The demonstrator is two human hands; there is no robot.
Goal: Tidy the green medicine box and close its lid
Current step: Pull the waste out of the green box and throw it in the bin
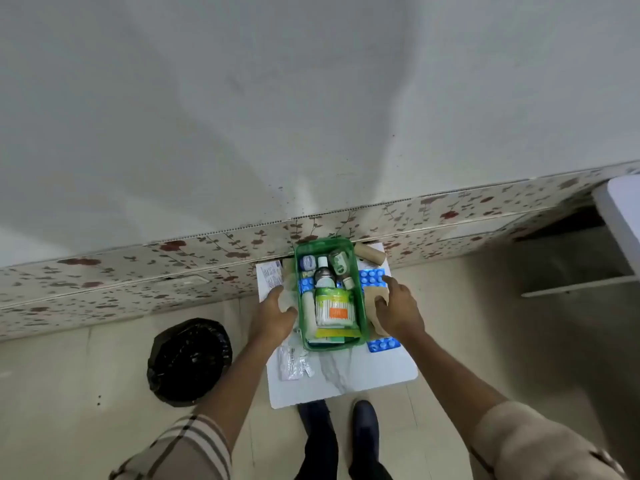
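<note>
A person's open left hand and right hand are flanking the green medicine box on a small table; blister packs are lying outside, lid not yet on.

— Where from?
— Head height, standing, one wide-angle view only.
— Facing?
— Forward and steeply down onto a small white table, toward the wall.
— How near?
— Arm's reach; both forearms enter from the bottom edge, shoes directly below.
— Edges?
— Bent, probably by lens distortion.
</note>
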